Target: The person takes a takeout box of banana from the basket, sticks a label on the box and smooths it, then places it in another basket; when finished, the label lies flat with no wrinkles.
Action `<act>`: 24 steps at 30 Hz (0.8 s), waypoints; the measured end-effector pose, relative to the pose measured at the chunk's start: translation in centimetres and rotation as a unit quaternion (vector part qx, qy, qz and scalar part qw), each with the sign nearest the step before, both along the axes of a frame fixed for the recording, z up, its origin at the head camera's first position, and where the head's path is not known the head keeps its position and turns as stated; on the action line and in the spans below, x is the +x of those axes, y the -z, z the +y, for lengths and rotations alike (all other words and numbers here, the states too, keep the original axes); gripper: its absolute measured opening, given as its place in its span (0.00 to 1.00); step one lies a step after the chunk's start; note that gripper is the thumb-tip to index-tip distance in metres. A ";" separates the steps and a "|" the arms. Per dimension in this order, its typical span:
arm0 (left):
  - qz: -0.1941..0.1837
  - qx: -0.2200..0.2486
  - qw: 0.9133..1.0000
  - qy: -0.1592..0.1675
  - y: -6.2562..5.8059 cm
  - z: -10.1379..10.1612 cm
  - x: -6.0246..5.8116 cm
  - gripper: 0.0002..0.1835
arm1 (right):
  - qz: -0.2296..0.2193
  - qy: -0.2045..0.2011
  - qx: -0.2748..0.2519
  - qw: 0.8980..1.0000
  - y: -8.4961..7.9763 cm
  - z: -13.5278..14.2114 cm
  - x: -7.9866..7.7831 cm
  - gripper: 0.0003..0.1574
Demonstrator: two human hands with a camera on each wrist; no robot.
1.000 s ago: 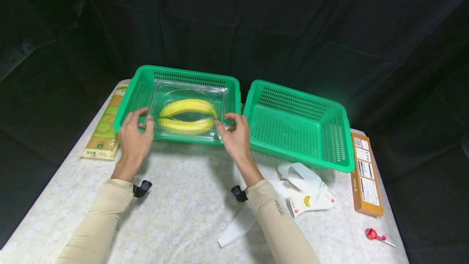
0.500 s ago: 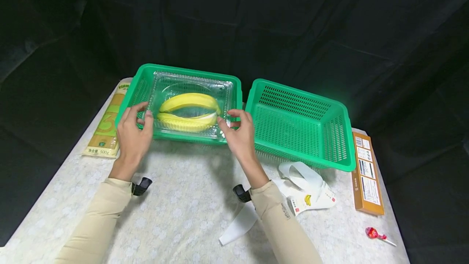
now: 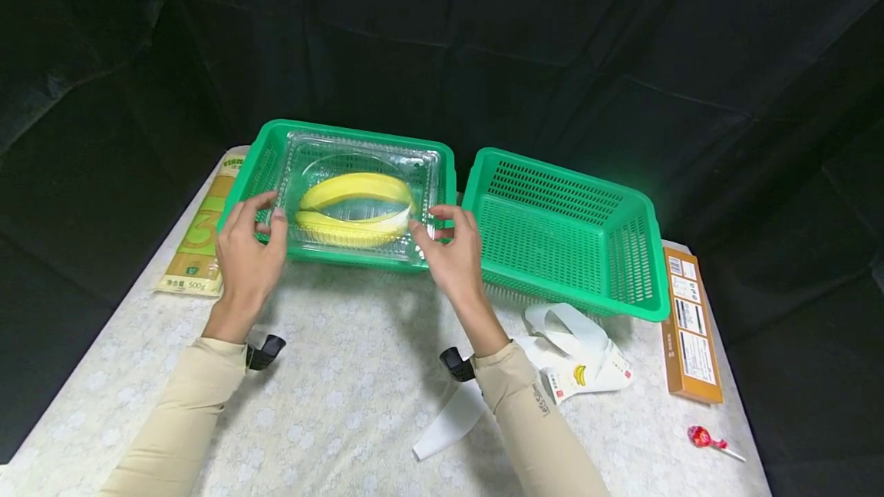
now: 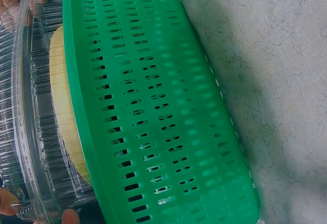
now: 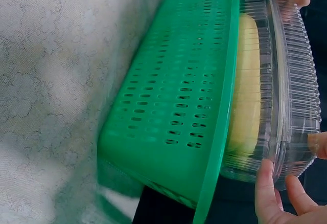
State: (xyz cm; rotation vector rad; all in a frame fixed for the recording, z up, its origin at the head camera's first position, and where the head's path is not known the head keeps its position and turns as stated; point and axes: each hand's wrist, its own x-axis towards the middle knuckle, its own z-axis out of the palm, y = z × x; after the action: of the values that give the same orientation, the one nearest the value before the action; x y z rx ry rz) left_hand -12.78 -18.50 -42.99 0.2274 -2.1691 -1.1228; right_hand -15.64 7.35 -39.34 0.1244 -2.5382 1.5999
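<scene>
A clear, lidded plastic clamshell box [image 3: 431, 175] holds yellow bananas [image 3: 355, 189]. It sits over the left green basket [image 3: 272, 130], its lid seam above the basket's front rim in both wrist views. My left hand [image 3: 249, 255] grips the box's left side, thumb toward me. At the opposite side my right hand [image 3: 452, 255] pinches the front right corner. In the right wrist view, the thumb and fingers [image 5: 265, 188] spread around that corner, at the seam and the lid. The box's underside is hidden by the basket wall.
A second green basket [image 3: 545, 251] stands to the right. White bag-like packaging with a banana picture [image 3: 587, 378] lies before it. An orange box [image 3: 691, 328] and a red lollipop [image 3: 700, 437] lie far right. A 500 g food packet [image 3: 196, 244] lies at left.
Both hands have raised the clamshell box with the bananas slightly, and its back edge now shows nearer the basket's back rim. The hands keep their hold; everything else stays put.
</scene>
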 end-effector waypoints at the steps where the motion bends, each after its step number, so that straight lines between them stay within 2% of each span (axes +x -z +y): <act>1: -0.001 0.000 1.000 -0.001 0.0 0.0 0.0 0.18 | -0.001 0.000 0.000 1.000 0.0 0.0 0.0 0.23; 11: -0.007 0.002 1.000 -0.002 -0.3 0.0 0.1 0.18 | -0.005 -0.001 -0.001 1.000 -0.2 0.1 0.2 0.24; 19: 0.005 0.013 1.000 -0.003 -1.2 0.0 0.8 0.18 | 0.010 -0.006 -0.006 1.000 -1.2 0.2 0.7 0.23; 24: 0.006 0.017 1.000 -0.005 -1.3 0.1 1.1 0.17 | 0.014 -0.007 -0.007 1.000 -1.3 0.2 0.8 0.23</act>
State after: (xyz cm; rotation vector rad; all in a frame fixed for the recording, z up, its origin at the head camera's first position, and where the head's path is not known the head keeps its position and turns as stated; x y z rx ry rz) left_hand -11.64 -18.42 -41.68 0.2459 -2.1361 -1.1538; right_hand -14.81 7.55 -38.03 0.1616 -2.5092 1.6098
